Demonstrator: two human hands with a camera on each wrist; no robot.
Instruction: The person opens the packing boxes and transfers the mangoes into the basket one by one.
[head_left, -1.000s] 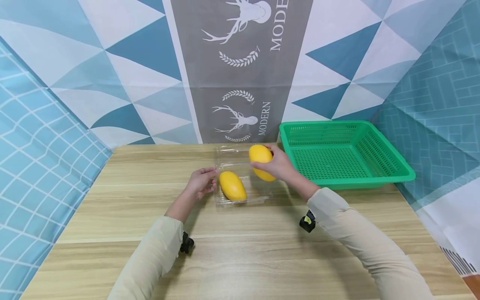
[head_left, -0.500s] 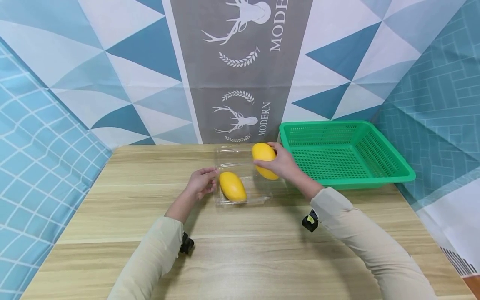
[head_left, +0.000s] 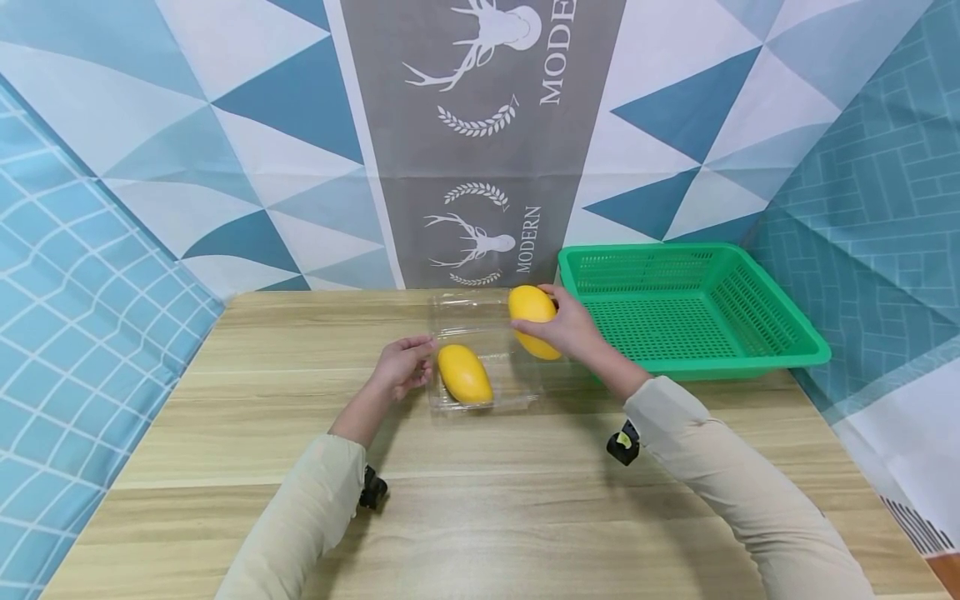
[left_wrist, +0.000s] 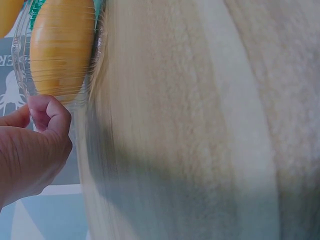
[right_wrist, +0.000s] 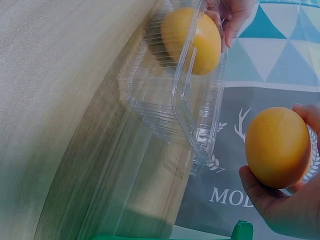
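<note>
A yellow mango [head_left: 464,374] lies in the left part of a clear plastic clamshell box [head_left: 516,385], whose lid stands open toward the wall. My left hand [head_left: 403,365] pinches the left edge of this box between thumb and fingers; the left wrist view shows the fingertips right at the ribbed plastic beside the mango. With my right hand [head_left: 572,323] I grip a second mango [head_left: 531,305], thumb on one side and fingers on the other. In the right wrist view this held mango [right_wrist: 277,147] is apart from the box [right_wrist: 150,97].
A green perforated plastic basket [head_left: 690,365] stands at the back right, close beside my right hand, with nothing inside. Patterned cloth [head_left: 480,150] covers the wall behind the wooden table [head_left: 480,500]. Black wrist devices hang under both sleeves.
My right hand has moved slightly to the right with its mango, toward the green basket. The left hand, the box and the mango in it have stayed in place.
</note>
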